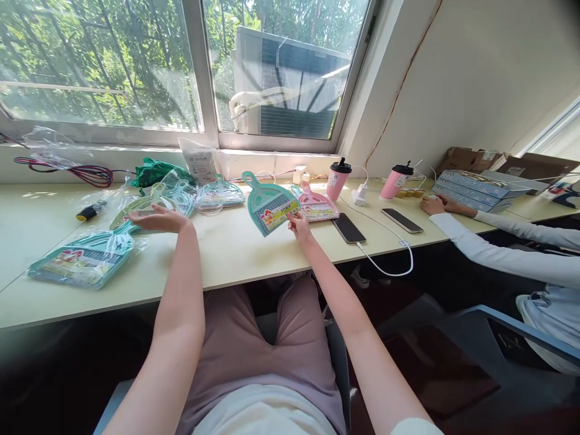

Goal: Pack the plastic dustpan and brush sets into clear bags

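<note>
My right hand [299,226] pinches the lower right edge of a mint-green dustpan-and-brush set [270,202], lifted and tilted over the table. A printed card with red mushrooms covers part of its brush bristles. My left hand [156,219], palm turned up and fingers stretched, is open above the handle of a bagged mint dustpan set [88,257]. Whether it touches that handle I cannot tell. Behind the left hand are a yellow-green dustpan [131,211] and another wrapped blue-green set [179,196]. A pink dustpan set [317,204] rests just behind my right hand.
Another mint set [220,193] lies by the window. To the right are a pink cup [338,181], a black phone [348,228] with a white cable, and a second phone [402,220]. A co-worker's hands [437,204] rest near patterned boxes [475,190]. A screwdriver [88,211] lies left.
</note>
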`<state>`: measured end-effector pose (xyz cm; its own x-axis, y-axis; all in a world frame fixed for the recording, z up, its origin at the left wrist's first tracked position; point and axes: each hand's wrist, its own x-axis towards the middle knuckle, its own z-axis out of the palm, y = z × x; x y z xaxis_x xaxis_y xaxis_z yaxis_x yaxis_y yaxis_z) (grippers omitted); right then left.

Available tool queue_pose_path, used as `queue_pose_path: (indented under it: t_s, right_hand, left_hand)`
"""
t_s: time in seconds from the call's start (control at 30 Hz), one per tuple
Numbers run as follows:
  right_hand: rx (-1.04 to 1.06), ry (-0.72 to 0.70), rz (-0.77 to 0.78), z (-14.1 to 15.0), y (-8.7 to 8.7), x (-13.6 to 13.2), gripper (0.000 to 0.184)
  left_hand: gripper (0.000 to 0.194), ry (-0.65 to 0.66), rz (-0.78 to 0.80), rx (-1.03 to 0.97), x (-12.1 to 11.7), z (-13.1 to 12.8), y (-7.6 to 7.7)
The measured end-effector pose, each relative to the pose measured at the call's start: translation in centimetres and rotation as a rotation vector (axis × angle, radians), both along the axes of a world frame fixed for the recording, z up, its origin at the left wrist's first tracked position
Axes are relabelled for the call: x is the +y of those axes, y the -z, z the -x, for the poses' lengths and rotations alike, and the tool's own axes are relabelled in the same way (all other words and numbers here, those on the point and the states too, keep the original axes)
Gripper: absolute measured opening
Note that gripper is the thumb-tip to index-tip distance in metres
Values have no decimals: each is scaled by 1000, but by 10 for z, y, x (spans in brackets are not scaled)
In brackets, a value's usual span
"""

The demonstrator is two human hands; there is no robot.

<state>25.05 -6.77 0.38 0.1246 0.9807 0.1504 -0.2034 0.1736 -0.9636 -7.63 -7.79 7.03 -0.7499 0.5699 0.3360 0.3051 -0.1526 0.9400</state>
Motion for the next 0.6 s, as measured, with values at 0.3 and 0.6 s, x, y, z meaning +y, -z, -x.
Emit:
queue_pose_path:
  t_s: [0.3, 0.6]
  right_hand:
    - [11, -66, -7, 3, 4, 1, 38]
    - [-84, -83, 21, -3, 3, -5, 27]
  left_hand:
    - [48, 466, -312, 159, 10, -98, 31]
    - [45, 843, 133, -558, 38, -103, 51]
